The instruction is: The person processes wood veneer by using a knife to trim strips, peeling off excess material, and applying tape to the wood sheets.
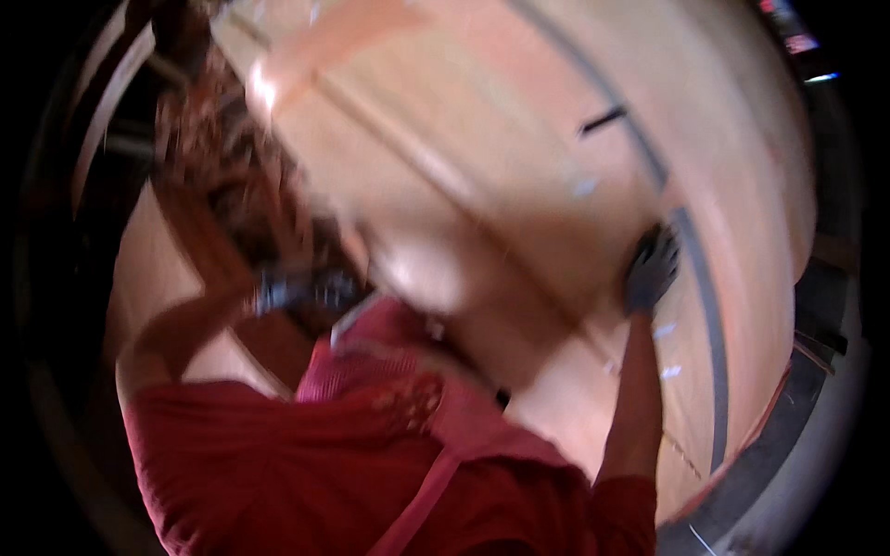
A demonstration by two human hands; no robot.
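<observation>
My right hand (654, 267), in a grey glove, reaches far out on the right and lies on a broad light-wood panel (519, 185). Its fingers are stretched out close to a dark curved-looking strip (700, 278) that runs along the wood. On the left, my left hand (329, 289), in a grey-blue glove, is beside the panel's near left edge. Motion smears its fingers, and I cannot make out whether it holds anything. A long seam (436, 176) crosses the panel diagonally.
Brownish scrap-like pieces (236, 139) lie heaped at the left, blurred. Another pale board (153, 269) stands by my left forearm. A short black bar (603, 120) juts from the dark strip. Grey floor (788, 445) shows at the right.
</observation>
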